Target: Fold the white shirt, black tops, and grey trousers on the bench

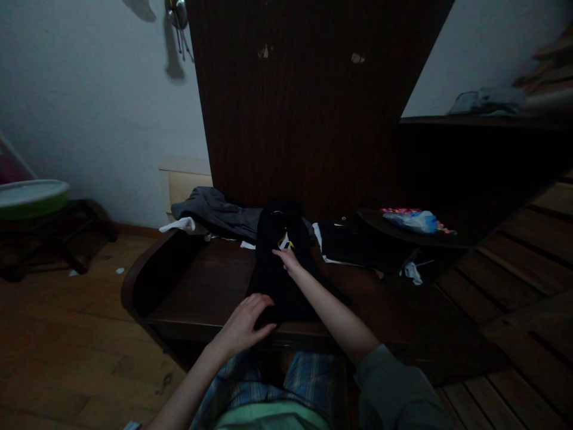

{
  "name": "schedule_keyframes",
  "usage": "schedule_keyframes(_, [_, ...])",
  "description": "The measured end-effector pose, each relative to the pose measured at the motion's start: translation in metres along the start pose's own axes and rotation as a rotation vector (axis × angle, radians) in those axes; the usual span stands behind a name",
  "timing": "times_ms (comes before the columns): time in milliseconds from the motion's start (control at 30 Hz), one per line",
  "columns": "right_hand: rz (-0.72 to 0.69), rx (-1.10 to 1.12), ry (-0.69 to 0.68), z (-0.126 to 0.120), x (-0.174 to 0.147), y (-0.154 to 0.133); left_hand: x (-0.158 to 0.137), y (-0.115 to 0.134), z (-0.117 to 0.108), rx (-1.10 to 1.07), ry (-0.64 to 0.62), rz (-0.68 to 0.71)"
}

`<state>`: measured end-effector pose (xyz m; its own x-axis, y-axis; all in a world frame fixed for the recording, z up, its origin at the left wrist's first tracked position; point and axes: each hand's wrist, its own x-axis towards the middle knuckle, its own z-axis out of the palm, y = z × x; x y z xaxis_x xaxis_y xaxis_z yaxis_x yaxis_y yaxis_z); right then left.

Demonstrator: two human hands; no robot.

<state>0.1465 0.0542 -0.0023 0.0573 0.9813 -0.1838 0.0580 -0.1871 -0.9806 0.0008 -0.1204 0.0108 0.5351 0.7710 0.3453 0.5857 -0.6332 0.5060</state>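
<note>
A black garment [286, 286] lies lengthwise on a dark wooden bench, its upper end near the tall back panel. On its upper part is a small white and yellow patch [285, 240], either a label or a print; I cannot tell which. My right hand [289, 261] reaches to the cloth just below that patch, its fingers drawn together on the fabric. Near the bench's front edge, my left hand [248, 316] rests at the garment's lower left side, thumb and fingers apart. The room is dim, so folds in the black cloth are hard to make out.
Grey clothing [219, 209] is heaped at the bench's back left. A dark folded item with white edges [349, 243] lies to the right. A side shelf holds a blue and white packet [416, 221]. Far left, a green basin [36, 200] sits on a stand.
</note>
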Motion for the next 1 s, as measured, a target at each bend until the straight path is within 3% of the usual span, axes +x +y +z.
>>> schedule_keyframes(267, [-0.105, -0.118, -0.064, 0.000, 0.017, -0.002, 0.003, -0.008, 0.006, 0.135, 0.028, -0.005])
schedule_keyframes(467, [-0.177, -0.139, -0.064, 0.000, 0.025, -0.009, 0.014, 0.005, 0.016, 0.118, 0.070, 0.012])
schedule_keyframes(633, [-0.174, -0.162, -0.051, -0.005, 0.026, 0.001, 0.013, 0.001, 0.024, 0.064, 0.025, 0.028])
schedule_keyframes(1000, [-0.224, -0.148, -0.026, -0.007, 0.024, 0.011, 0.007, -0.003, 0.026, -0.024, 0.115, 0.064])
